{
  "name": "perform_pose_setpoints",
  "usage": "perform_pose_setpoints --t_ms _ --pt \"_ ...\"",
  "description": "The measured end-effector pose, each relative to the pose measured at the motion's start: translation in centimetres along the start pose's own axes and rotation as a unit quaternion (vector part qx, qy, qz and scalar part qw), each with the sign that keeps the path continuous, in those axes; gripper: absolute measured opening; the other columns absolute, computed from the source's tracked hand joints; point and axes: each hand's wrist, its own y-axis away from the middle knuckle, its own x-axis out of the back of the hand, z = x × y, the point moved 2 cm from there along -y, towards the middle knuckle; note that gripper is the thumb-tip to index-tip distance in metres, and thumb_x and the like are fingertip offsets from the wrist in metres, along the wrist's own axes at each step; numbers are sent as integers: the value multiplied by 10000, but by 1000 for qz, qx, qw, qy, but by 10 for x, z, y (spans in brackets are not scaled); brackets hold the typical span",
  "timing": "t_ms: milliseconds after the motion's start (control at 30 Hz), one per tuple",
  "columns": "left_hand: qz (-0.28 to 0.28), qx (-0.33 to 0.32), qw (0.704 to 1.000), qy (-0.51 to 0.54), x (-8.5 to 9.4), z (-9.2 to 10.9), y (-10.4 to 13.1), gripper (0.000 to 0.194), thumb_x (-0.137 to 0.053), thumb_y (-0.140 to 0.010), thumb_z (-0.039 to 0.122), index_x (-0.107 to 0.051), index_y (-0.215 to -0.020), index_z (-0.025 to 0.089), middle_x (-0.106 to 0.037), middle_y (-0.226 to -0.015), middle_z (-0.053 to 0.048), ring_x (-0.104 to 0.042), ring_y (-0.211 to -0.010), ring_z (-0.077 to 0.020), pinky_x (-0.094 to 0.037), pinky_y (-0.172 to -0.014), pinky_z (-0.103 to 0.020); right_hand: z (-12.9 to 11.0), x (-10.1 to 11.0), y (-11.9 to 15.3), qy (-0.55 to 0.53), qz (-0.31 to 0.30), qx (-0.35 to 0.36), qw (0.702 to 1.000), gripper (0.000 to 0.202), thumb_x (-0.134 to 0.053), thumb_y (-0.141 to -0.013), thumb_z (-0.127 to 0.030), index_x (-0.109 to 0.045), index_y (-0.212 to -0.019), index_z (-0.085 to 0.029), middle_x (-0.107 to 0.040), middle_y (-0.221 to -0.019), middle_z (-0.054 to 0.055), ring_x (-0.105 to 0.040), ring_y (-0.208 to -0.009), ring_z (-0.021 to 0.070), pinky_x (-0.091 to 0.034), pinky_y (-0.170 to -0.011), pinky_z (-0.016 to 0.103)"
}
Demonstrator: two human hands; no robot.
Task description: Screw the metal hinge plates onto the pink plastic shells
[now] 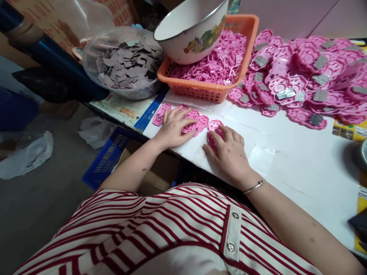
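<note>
Several pink plastic pieces (202, 123) lie in a row on the white table surface (286, 164). My left hand (174, 128) rests over that row with its fingers spread, touching the pieces and partly covering them. Just to the right, a separate pink piece (215, 126) lies under the fingertips of my right hand (229, 151). The right fingers are bent around its right side and the thumb is near its lower edge; a bracelet circles that wrist. Whether the right fingers pinch the piece is hard to make out.
Behind my hands stand an orange basket (197, 89) of small pink parts, a patterned enamel bowl (192, 34) on it, and a clear bowl (123, 91) of grey pieces. Pink pieces with grey plates (304, 84) are heaped at the back right. A blue crate (104, 158) sits below.
</note>
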Motion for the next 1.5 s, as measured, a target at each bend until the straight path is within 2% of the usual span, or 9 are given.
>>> perform_pose_setpoints --t_ms 300,500,700,867,967,1033,1167,1367,1500 --pt "81 33 996 -14 -5 -1 9 330 -632 -915 441 -699 -1165 235 -718 -1192 -54 -584 -1159 -282 -183 -1196 -542 4 6 8 36 20 -24 999 487 -378 -957 -462 -582 -1243 -125 -592 -1297 192 -522 -1161 327 -436 -991 458" --pt "94 54 994 -3 -7 15 11 475 -640 -897 392 -575 -1338 229 -736 -1117 -47 -628 -1081 -263 -293 -1127 -485 -19 5 -15 71 24 111 991 390 -309 -986 -288 -558 -1248 -141 -558 -1395 166 -437 -1319 301 -290 -1120 468" --pt "111 46 993 8 -8 -4 8 529 -658 -882 403 -542 -1357 201 -733 -1149 -54 -625 -1097 -254 -334 -1108 -430 -14 4 -29 71 -27 149 986 368 -281 -995 -286 -601 -1130 -165 -676 -1162 125 -510 -1251 286 -301 -1098 496" --pt "97 24 995 18 -13 -15 6 503 -623 -900 447 -582 -1327 184 -727 -1176 -74 -625 -1091 -250 -376 -1076 -411 5 13 -28 64 -10 146 987 372 -292 -987 -253 -605 -1168 -167 -640 -1325 139 -455 -1365 291 -280 -1131 523" --pt "93 23 995 8 -11 -13 9 499 -595 -910 535 -624 -1285 207 -676 -1286 -93 -582 -1198 -263 -349 -1110 -429 15 21 -18 23 18 104 994 429 -377 -970 -360 -538 -1311 -155 -586 -1396 171 -490 -1320 315 -358 -1086 495" --pt "86 4 996 4 -8 -8 12 544 -614 -883 598 -634 -1289 236 -614 -1384 -94 -522 -1286 -274 -311 -1147 -446 21 27 -6 2 16 24 1000 533 -451 -932 -458 -516 -1336 -115 -633 -1261 205 -566 -1167 326 -430 -997 464" --pt "25 -56 998 -16 -7 7 15 591 -742 -769 631 -659 -1274 337 -533 -1483 -50 -404 -1385 -328 -120 -1217 -565 28 32 18 -10 -71 -118 990 500 -551 -864 -476 -579 -1215 -121 -654 -1016 173 -597 -927 301 -465 -821 414" --pt "32 -42 998 -23 -14 19 12 356 -714 -852 497 -732 -1157 315 -588 -1423 -54 -414 -1372 -329 -98 -1215 -600 7 25 15 -42 -112 -108 987 295 -495 -897 -357 -591 -1075 -141 -641 -997 157 -593 -909 274 -440 -793 376" --pt "38 -37 999 -11 -15 15 15 384 -702 -860 513 -721 -1185 309 -618 -1379 -60 -452 -1338 -317 -149 -1209 -587 -3 21 10 -54 -104 -91 989 318 -470 -913 -333 -573 -1141 -135 -650 -1008 152 -598 -949 273 -449 -827 372"
